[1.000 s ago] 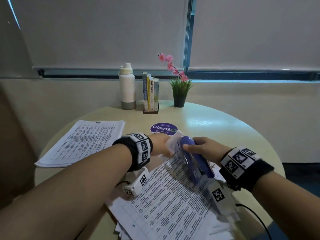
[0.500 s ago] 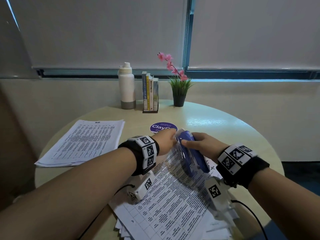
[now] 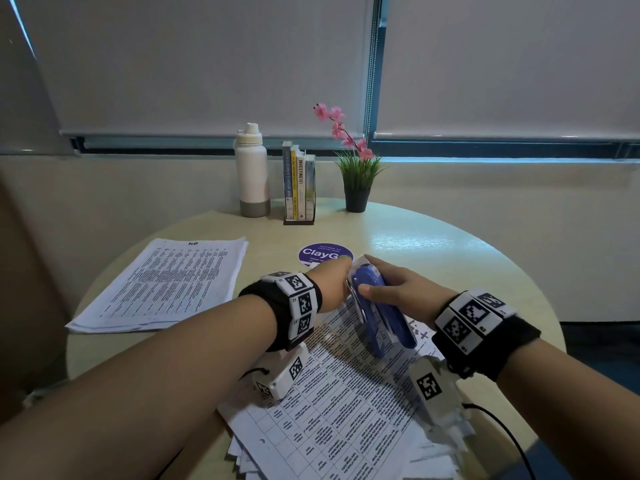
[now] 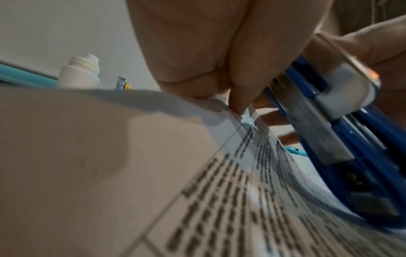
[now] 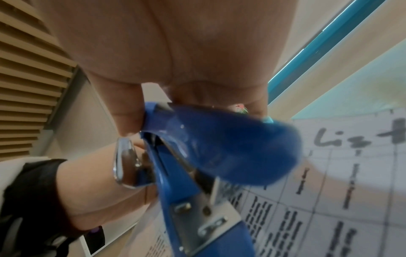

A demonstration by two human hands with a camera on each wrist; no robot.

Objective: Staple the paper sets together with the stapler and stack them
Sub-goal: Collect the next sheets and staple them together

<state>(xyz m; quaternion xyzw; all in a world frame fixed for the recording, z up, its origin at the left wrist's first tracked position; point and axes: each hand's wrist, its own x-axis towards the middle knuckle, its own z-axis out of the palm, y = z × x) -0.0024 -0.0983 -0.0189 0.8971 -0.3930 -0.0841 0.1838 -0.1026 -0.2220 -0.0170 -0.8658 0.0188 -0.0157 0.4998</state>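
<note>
A blue stapler [image 3: 375,310] [image 4: 338,139] [image 5: 211,151] lies over the far corner of a printed paper set [image 3: 346,386] [image 4: 252,191] [image 5: 329,200] in front of me. My right hand [image 3: 391,289] grips the stapler from above, thumb on its left side. My left hand [image 3: 334,282] pinches the set's raised far corner [image 4: 237,107] right beside the stapler's mouth. More loose sheets [image 3: 256,459] fan out underneath. A second pile of printed sets [image 3: 166,285] lies flat on the left of the round table [image 3: 450,258].
At the table's far edge stand a white bottle [image 3: 252,171] [image 4: 79,73], a small rack of books [image 3: 298,185] and a potted plant with pink flowers [image 3: 356,174]. A purple round sticker [image 3: 323,252] lies just beyond my hands. A wall runs behind the table.
Both hands, the stapler and the gripped paper corner have shifted a little farther from me, toward the purple sticker. The stapler has tilted lower over the sheets.
</note>
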